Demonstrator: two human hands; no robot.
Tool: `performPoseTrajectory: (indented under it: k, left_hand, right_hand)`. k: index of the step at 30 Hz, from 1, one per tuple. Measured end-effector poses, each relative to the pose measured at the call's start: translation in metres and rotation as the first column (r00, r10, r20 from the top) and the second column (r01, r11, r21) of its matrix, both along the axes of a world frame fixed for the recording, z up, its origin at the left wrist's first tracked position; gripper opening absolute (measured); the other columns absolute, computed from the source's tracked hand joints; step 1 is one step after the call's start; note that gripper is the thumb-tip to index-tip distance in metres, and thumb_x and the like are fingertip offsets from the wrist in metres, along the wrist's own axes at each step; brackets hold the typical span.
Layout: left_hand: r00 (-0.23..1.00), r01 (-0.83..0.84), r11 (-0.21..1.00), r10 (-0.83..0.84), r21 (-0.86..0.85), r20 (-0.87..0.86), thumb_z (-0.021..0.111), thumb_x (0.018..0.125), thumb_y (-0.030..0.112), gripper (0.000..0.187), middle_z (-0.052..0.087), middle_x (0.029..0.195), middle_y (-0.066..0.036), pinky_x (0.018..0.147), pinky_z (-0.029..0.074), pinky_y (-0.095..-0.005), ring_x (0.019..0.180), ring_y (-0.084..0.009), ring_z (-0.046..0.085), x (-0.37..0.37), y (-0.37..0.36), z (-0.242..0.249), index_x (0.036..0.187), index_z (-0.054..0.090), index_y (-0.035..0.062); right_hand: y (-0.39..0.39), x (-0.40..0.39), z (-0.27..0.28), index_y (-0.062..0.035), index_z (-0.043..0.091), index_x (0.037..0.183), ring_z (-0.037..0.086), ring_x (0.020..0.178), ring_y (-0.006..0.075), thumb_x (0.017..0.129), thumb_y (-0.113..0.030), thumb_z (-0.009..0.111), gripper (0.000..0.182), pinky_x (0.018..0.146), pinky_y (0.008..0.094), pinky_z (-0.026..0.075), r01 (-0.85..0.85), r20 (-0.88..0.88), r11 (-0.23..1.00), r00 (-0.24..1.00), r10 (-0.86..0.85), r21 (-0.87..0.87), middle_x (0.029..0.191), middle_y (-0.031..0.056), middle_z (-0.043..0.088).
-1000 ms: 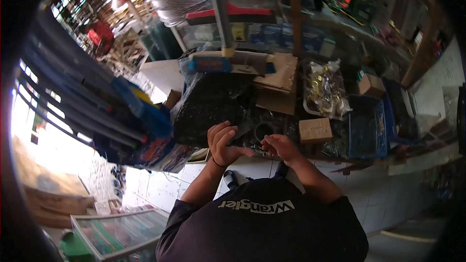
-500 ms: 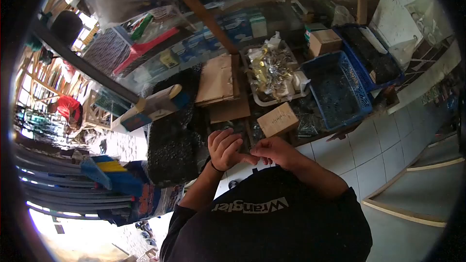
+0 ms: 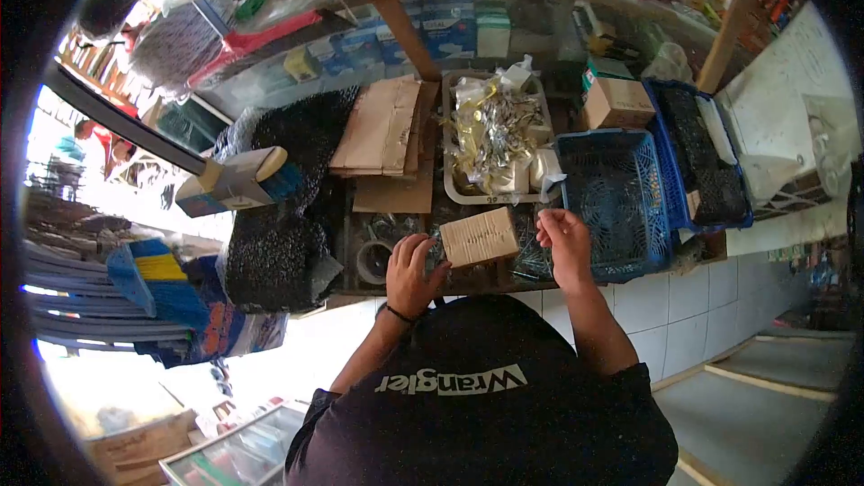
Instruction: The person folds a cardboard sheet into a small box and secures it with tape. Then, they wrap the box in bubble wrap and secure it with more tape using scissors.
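A small cardboard box (image 3: 480, 238) with handwriting on top lies at the front of the counter, between my hands. My left hand (image 3: 414, 274) is just left of it, fingers extended and thumb apart at the box's near left edge; a dark band circles the wrist. On the box's other side, my right hand (image 3: 565, 245) is raised with its fingers curled to the thumb in a pinch. I cannot tell whether anything small is between those fingertips. Behind the box stands a white tray (image 3: 450, 175) heaped with small clear packets of metallic and gold-coloured pieces.
An openwork blue basket (image 3: 661, 207) stands right of the tray, with another cardboard box (image 3: 618, 103) behind it. Flattened cardboard (image 3: 373, 126) lies left of the tray, beside black bubble wrap (image 3: 279, 252). A tape roll (image 3: 373, 263) sits near my left hand. A long-handled brush (image 3: 234, 182) leans in from the left.
My hands, together in front of my chest before, have separated. The right has moved right and up, and the left is now beside the small box. The camera view has turned.
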State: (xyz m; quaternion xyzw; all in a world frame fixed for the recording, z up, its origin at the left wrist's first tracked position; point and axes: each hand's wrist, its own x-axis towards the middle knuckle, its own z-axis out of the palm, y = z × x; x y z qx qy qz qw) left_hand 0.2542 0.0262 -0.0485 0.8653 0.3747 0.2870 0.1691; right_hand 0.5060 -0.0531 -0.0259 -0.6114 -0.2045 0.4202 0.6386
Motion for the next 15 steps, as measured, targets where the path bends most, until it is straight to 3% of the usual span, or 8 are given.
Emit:
performPoseTrajectory:
  k: [7,10,15]
  left_hand:
    - [0.989,-0.048,0.976,0.017,-0.213,-0.145,0.073,0.072,0.021,0.056,0.046,0.121,-0.015,0.094,0.041,-0.0432,0.113,-0.0343,0.044,-0.003,-0.001,-0.011,0.119,0.046,0.0067]
    - [0.994,-0.018,0.976,-0.007,-0.217,-0.113,0.074,0.068,0.02,0.061,0.046,0.121,-0.013,0.095,0.04,-0.0412,0.114,-0.0327,0.044,0.002,0.007,-0.009,0.12,0.046,0.0074]
    - [0.999,-0.021,0.918,0.005,-0.396,-0.041,0.074,0.068,0.019,0.064,0.046,0.125,-0.014,0.097,0.038,-0.0403,0.116,-0.0337,0.043,0.001,0.029,-0.022,0.124,0.045,0.0072]
  right_hand:
    - [0.006,0.009,-0.035,-0.0021,0.061,0.092,0.055,0.064,0.0096,0.086,-0.02,0.06,0.018,0.055,0.0221,0.042,-0.072,-0.046,0.985,0.997,0.065,-0.159,0.077,0.0025,0.061]
    - [0.009,0.007,-0.038,-0.0025,0.061,0.093,0.056,0.066,0.0097,0.086,-0.02,0.06,0.019,0.057,0.0225,0.043,-0.08,-0.014,0.973,0.997,0.079,-0.217,0.078,0.0022,0.06]
    - [0.015,0.009,-0.049,-0.0029,0.061,0.093,0.057,0.067,0.0101,0.086,-0.019,0.06,0.018,0.059,0.0227,0.043,-0.12,-0.049,0.964,0.993,0.112,-0.237,0.078,0.0016,0.06]
